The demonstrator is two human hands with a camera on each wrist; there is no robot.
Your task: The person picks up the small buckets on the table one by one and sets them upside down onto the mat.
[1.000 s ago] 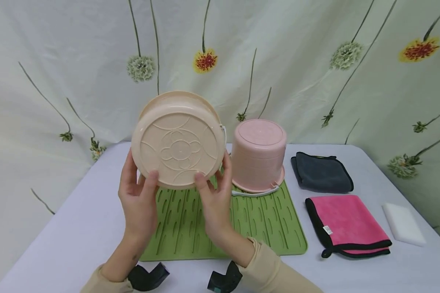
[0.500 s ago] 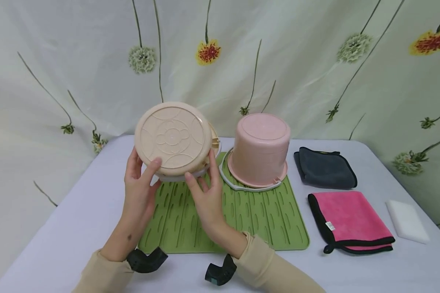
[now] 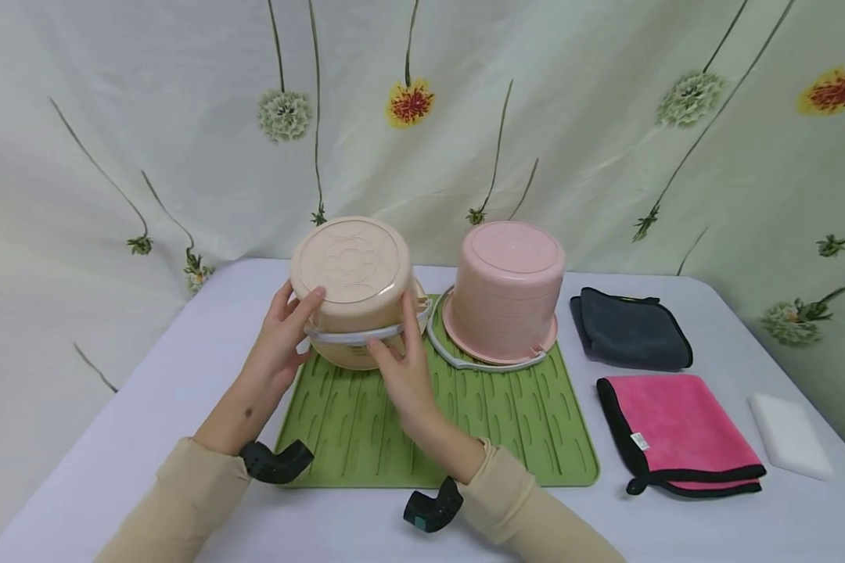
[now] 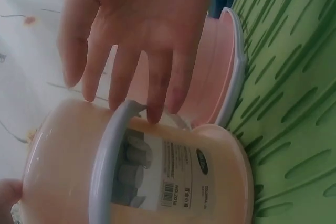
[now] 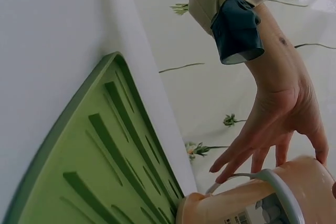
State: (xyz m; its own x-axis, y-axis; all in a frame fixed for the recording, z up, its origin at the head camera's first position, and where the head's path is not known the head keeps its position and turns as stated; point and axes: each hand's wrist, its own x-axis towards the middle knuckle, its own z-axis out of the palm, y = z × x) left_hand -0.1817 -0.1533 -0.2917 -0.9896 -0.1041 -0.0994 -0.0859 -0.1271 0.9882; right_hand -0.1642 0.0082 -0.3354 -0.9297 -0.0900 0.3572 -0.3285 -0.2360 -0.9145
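Observation:
A beige bucket [image 3: 352, 270] stands upside down on the green ribbed mat [image 3: 366, 438], its rim against the mat in the left wrist view. Its grey handle [image 4: 106, 163] crosses the side facing me, beside a printed label [image 4: 163, 177]. My left hand [image 3: 276, 344] touches the bucket's left side, fingers spread and thumb near the base edge. On the other side is my right hand [image 3: 403, 375]; its fingers are nearly straight with tips at the bucket, as the left wrist view shows. A pink bucket [image 3: 510, 297], also inverted, is just to the right.
Right of the mat lie a folded dark grey cloth [image 3: 631, 328], a folded pink cloth [image 3: 679, 426] with black edging and a white sponge-like block [image 3: 790, 435]. A white cloth covers the table [image 3: 148, 375]. Behind hangs a flower-printed curtain [image 3: 204, 102].
The beige bucket, held up with its base facing me, has tipped until the base faces upward and come down onto the mat beside the pink bucket. Both hands have moved with it.

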